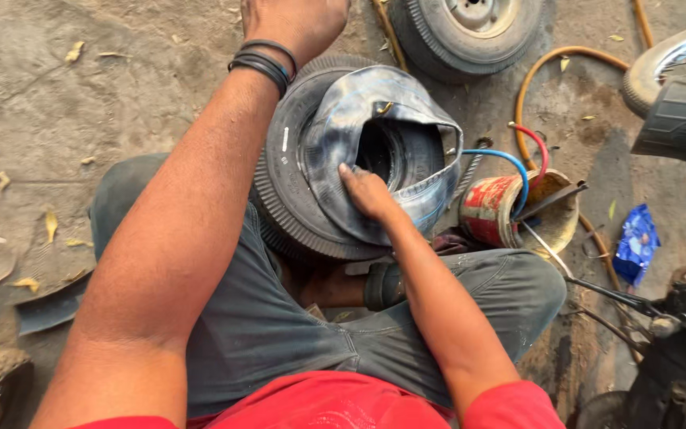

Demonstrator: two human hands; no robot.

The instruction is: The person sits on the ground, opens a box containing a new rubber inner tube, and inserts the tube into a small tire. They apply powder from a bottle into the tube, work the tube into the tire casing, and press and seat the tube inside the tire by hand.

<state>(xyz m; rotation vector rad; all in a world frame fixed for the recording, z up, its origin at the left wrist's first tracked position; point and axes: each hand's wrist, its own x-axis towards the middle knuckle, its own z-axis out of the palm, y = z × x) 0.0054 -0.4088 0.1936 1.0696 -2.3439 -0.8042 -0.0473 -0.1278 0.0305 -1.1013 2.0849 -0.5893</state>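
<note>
Red tin (490, 208) (tools inside) beside tyre (283, 187)

We see soft, even daylight with only faint shadows, and a pale glare washing the ground toward two o'clock. Focus holds sharp at center; edges bend slightly, as with a wide lens.

An open-air roadside tyre-repair spot: bare dirt ground (81, 95), a spare wheel (470, 28) at top, hoses (529, 79) upper right.
</note>
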